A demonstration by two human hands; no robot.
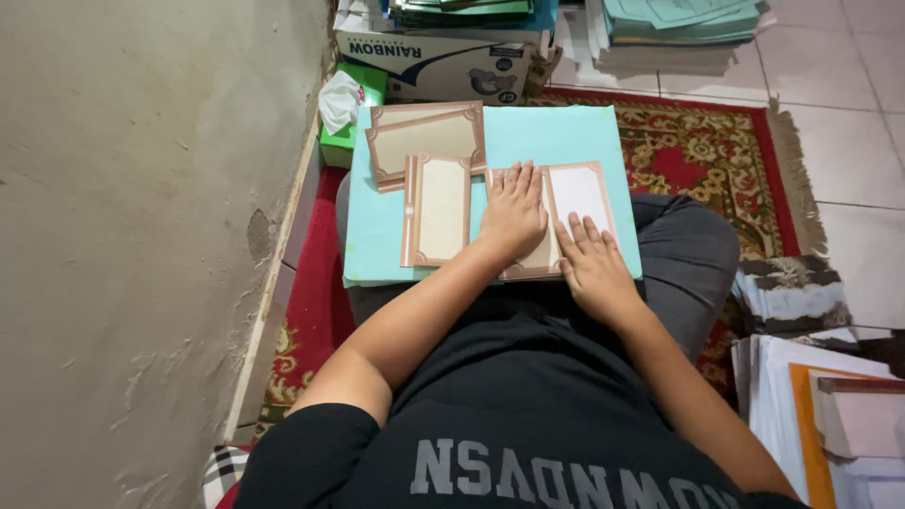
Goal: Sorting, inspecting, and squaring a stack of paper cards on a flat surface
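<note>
Pressing flat: two hands on one of three bordered cards.

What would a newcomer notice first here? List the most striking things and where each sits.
First, the left hand and right hand pressed flat on a brown-bordered card at the right of a pale turquoise board across the person's lap. Two more bordered cards lie on the board's left half. Beneath is a red patterned rug, with a green tissue box by the wall.
</note>
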